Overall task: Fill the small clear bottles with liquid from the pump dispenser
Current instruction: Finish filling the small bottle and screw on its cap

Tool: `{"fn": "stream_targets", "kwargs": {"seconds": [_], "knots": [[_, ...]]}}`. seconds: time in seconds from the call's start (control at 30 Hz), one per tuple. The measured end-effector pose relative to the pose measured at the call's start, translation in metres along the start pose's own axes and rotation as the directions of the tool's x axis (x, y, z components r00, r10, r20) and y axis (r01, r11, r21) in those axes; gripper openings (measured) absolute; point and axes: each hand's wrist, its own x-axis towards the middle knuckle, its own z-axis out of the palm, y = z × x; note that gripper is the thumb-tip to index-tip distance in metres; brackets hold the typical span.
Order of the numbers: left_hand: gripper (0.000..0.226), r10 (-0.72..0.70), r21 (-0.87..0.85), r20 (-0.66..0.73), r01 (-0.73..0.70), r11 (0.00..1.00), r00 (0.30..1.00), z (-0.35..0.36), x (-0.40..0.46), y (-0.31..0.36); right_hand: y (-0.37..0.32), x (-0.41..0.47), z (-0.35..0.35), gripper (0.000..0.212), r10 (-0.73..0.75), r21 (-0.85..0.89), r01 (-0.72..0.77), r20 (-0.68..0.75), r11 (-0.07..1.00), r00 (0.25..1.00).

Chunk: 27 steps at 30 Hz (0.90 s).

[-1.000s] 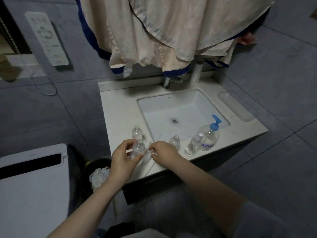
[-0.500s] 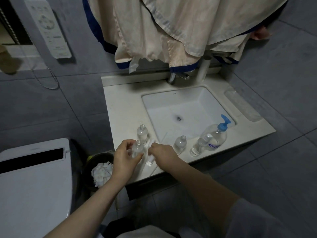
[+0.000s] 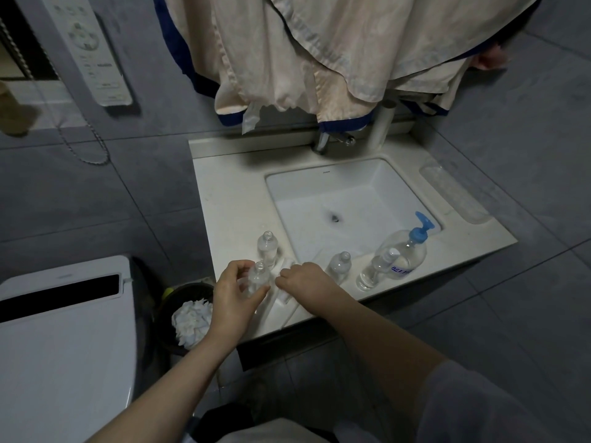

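At the front edge of the white sink counter [image 3: 230, 193], the left hand [image 3: 232, 298] curls its thumb and fingers round a small clear plastic bottle with an open neck [image 3: 258, 278], holding it upright just above the counter. The right hand [image 3: 305, 282] is beside it, fingers curled down over small white pieces [image 3: 284, 295] lying on the counter, probably caps or a nozzle; whether it pinches one I cannot tell.

Just behind the held bottle stands a second small clear open bottle [image 3: 268, 247]. To the right, near the basin's front rim, a third small clear bottle [image 3: 340, 266] stands, and farther right a taller clear bottle [image 3: 375, 270] leans against or stands touching the large clear pump dispenser with the blue pump head [image 3: 406, 251].

Risks, as I judge them: the held bottle is light and close to the counter's front edge, so a slip of the thumb could drop it toward the black bin with white tissue [image 3: 188, 318] below. The dispenser is well apart from the left hand, so carrying the bottle across could knock the standing bottles over. The loose white pieces could roll off the edge.

Compared with half a second ago, both hands sit in nearly the same pose; the grip on the bottle is unchanged, and only the camera has shifted slightly.
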Motion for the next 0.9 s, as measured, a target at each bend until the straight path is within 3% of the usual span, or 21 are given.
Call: {"fn": "stream_targets", "kwargs": {"seconds": [0.13,0.27,0.43,0.6,0.77,0.9], "knots": [[0.039,-0.004,-0.010,0.002,0.004,1.000,1.000,-0.001,-0.001,0.000,0.004,-0.002,-0.004,0.031,-0.037,-0.066,0.036,-0.011,0.997,0.999],[0.041,-0.017,-0.004,0.004,0.017,1.000,1.000,-0.003,-0.001,0.001,0.007,-0.007,-0.003,0.031,-0.066,-0.029,0.062,-0.171,0.998,0.983],[0.048,-0.029,0.013,0.031,0.028,1.000,0.999,-0.006,0.000,-0.003,0.015,-0.015,-0.012,0.026,-0.008,0.147,0.080,-0.435,0.986,0.900],[0.035,-0.017,0.043,0.063,0.014,0.999,0.998,-0.001,0.002,-0.004,0.022,-0.022,-0.038,0.025,0.158,0.344,0.032,-0.510,0.938,0.845],[0.030,-0.005,0.031,0.081,0.003,1.000,0.997,0.003,0.003,0.001,0.029,-0.026,-0.066,0.020,0.469,0.624,-0.058,-0.520,0.779,0.714],[0.028,0.036,0.002,0.083,-0.036,0.999,0.996,0.011,0.005,0.016,0.036,-0.028,-0.087,0.020,0.687,0.866,0.040,-0.423,0.498,0.591]]}}
